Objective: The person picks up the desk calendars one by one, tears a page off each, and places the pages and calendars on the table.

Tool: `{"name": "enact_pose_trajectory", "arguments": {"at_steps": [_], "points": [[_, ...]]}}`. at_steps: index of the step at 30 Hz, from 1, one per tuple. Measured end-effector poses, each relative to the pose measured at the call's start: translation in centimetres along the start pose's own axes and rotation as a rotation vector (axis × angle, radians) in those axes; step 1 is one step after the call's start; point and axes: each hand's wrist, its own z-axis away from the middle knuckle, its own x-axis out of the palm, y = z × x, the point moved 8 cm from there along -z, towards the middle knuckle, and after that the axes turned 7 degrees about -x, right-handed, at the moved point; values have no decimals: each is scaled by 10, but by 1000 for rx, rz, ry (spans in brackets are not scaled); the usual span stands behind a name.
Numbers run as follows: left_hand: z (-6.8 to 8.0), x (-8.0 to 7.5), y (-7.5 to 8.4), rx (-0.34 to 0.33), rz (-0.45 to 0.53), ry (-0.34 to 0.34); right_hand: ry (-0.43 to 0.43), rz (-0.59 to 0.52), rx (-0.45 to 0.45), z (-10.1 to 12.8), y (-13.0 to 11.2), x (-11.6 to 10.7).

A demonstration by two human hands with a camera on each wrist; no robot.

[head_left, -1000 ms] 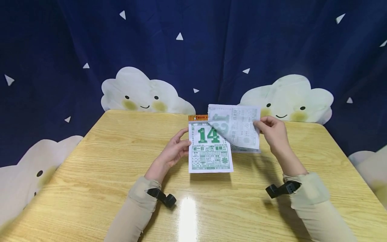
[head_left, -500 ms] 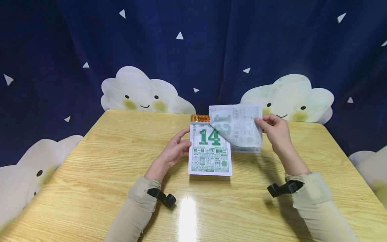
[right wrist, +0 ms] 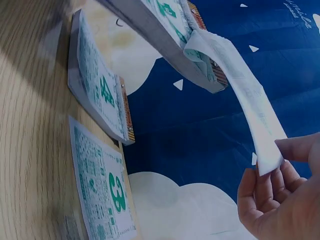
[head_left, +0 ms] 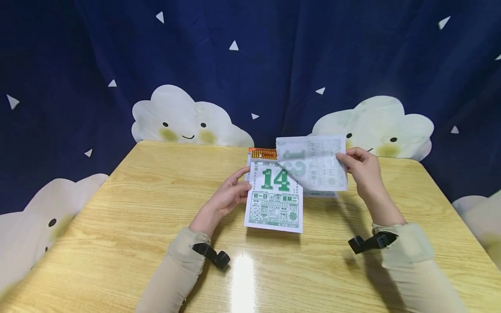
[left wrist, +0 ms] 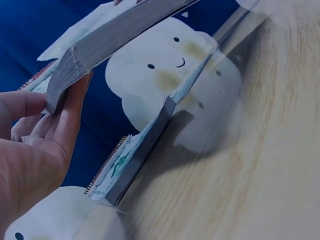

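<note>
A tear-off calendar pad [head_left: 274,200], showing a green "14", has an orange binding [head_left: 262,153] at its far end. My left hand [head_left: 228,198] grips the pad's left edge. In the left wrist view the thumb presses the thick page stack [left wrist: 115,30], raised off the table. My right hand [head_left: 362,169] pinches the right edge of the top sheet [head_left: 313,163]. That sheet is peeled over to the right and hangs from the binding. In the right wrist view the thin sheet [right wrist: 240,95] curves from the pad [right wrist: 150,25] to my fingertips [right wrist: 295,147].
A loose printed sheet [head_left: 321,194] lies flat on the wooden table [head_left: 117,226] under the peeled one; it appears as the sheet [right wrist: 100,200] in the right wrist view. The glossy tabletop mirrors the pad. A dark blue cloud-print curtain [head_left: 274,65] hangs behind.
The pad and both hands have shifted a little to the right, with the pad's near edge closer to me. My right hand has drawn the peeled sheet further right.
</note>
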Motion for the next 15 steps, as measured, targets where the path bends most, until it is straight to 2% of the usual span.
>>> {"name": "enact_pose_trajectory", "arguments": {"at_steps": [3,9,15], "points": [[-1,1,1,1,0,-4,14,-70,26,0,2,0],[0,2,3,3,-19,-16,43,-48,0,-1,1,1],[1,2,2,0,-43,-24,31,-90,-28,-3,0,3]]}}
